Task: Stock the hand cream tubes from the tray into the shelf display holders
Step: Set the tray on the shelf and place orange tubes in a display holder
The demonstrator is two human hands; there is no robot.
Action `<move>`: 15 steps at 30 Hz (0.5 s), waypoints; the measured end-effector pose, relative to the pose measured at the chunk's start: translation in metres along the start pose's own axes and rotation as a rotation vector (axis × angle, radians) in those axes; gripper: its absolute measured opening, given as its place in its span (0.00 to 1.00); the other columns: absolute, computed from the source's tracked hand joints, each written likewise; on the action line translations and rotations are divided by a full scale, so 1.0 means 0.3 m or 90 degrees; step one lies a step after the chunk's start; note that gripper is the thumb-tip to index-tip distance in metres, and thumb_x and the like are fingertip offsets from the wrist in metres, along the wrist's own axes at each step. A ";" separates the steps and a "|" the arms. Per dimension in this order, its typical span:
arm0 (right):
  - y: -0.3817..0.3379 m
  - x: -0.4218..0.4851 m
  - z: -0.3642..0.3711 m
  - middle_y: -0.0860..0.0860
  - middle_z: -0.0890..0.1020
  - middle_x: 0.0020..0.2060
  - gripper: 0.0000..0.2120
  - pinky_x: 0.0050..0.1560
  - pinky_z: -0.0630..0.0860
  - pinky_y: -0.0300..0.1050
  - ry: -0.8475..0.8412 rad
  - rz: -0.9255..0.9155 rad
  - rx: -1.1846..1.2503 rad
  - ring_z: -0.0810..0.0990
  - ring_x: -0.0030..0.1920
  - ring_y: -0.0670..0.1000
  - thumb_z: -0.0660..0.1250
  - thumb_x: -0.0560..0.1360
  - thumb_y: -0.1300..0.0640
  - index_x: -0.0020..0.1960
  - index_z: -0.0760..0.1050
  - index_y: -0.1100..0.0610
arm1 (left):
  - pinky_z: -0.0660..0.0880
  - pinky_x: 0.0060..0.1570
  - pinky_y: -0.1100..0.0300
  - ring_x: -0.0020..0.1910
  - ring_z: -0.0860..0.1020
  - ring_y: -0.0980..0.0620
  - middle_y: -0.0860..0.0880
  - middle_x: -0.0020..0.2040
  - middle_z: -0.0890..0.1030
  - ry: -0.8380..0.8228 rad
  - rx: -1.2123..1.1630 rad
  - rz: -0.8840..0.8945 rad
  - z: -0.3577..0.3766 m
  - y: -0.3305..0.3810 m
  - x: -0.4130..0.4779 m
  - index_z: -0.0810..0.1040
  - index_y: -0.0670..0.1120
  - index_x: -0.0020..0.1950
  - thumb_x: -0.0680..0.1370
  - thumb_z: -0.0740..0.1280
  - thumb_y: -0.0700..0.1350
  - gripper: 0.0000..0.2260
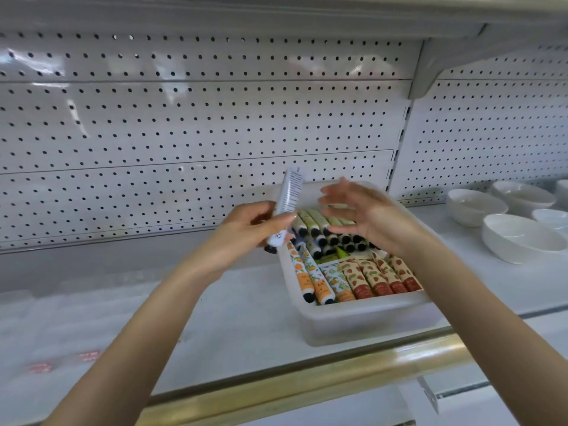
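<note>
Seen from the head camera, looking down at a white shop shelf (215, 302) with a brushed gold-coloured rail (307, 376) along its near edge and a white perforated metal back panel (184, 118) behind it. A translucent white rectangular plastic tray (362, 316) sits on the shelf, right of centre and close to the rail. It is packed with hand cream tubes lying flat. The pale green tubes with black caps (322, 222) fill its far half. The white tubes printed with orange fruit (310, 278) lie near left, and the beige tubes printed with red strawberries (384, 278) lie near right. Two bare arms reach in from the near edge. The left hand (261, 229) is raised just left of the tray's far-left corner. Its thumb and curled fingers pinch a white hand cream tube with dark small print (290, 198) around the lower half. That tube is lifted clear of the tray and tilted, with its flat crimped end pointing up and far and its black cap pointing down. The right hand (362, 216) hovers over the green tubes with its fingers spread and holding nothing. It is blurred, so whether a fingertip touches the tubes cannot be told. On the shelf to the far right, well apart from the tray, stand several white ceramic bowls (516, 238). At the near left lie blurred red marks (89, 355), too unclear to read.
</note>
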State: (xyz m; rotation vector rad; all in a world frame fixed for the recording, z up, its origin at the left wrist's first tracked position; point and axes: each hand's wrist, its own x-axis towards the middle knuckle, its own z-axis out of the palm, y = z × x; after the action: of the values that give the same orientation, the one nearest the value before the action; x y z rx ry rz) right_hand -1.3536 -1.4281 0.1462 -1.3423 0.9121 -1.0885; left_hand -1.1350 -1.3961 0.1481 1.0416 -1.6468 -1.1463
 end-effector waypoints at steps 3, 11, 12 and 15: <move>0.043 -0.004 0.012 0.50 0.78 0.55 0.15 0.49 0.81 0.44 -0.102 0.181 -0.242 0.79 0.55 0.50 0.62 0.78 0.52 0.63 0.70 0.56 | 0.76 0.37 0.66 0.37 0.81 0.58 0.52 0.40 0.79 0.027 -0.030 -0.023 -0.040 -0.017 -0.010 0.78 0.48 0.50 0.78 0.63 0.45 0.06; 0.059 -0.013 0.057 0.48 0.75 0.54 0.30 0.50 0.80 0.42 -0.192 0.292 -0.362 0.78 0.56 0.48 0.70 0.73 0.57 0.71 0.63 0.60 | 0.73 0.36 0.71 0.33 0.76 0.63 0.50 0.40 0.78 0.002 -0.033 -0.050 -0.093 -0.073 -0.052 0.76 0.42 0.52 0.80 0.58 0.43 0.08; 0.058 -0.014 0.060 0.47 0.74 0.53 0.31 0.50 0.80 0.42 -0.194 0.294 -0.366 0.78 0.55 0.47 0.70 0.73 0.58 0.72 0.62 0.60 | 0.73 0.36 0.71 0.33 0.76 0.62 0.50 0.40 0.77 -0.003 -0.041 -0.057 -0.096 -0.079 -0.057 0.75 0.43 0.50 0.80 0.58 0.43 0.08; 0.056 -0.017 0.068 0.46 0.74 0.51 0.35 0.48 0.80 0.41 -0.191 0.301 -0.358 0.80 0.52 0.46 0.70 0.73 0.60 0.74 0.56 0.61 | 0.75 0.42 0.67 0.37 0.76 0.58 0.51 0.40 0.77 -0.009 -0.105 -0.086 -0.105 -0.099 -0.065 0.75 0.46 0.49 0.81 0.56 0.44 0.09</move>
State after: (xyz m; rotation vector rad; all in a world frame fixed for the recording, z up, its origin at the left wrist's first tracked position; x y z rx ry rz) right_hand -1.3341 -1.4188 0.1301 -1.5731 1.2746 -0.2579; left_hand -1.0951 -1.3925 0.1230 1.0522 -1.4825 -1.3562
